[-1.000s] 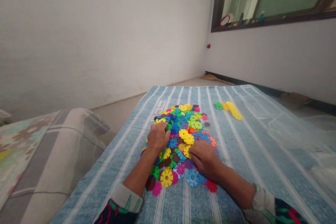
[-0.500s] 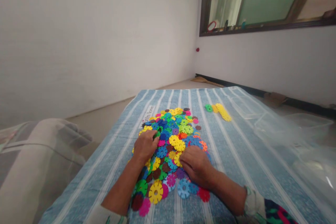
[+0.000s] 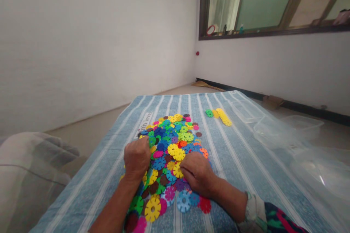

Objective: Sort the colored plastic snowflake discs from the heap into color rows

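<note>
Slotted, multicoloured discs [image 3: 159, 163] lie heaped on a striped cloth [image 3: 232, 164]. The left hand [image 3: 137, 156] curls over their left side, the right hand [image 3: 197, 172] beside a yellow disc [image 3: 177, 170]; whether either grips one cannot be told.

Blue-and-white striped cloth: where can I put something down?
Bare cloth lies between the multicoloured plastic disc heap and clear plastic containers, nearer than the yellow disc row. Another strip lies left of the left hand. Crowded: the heap, where discs overlap beside the right hand.
</note>
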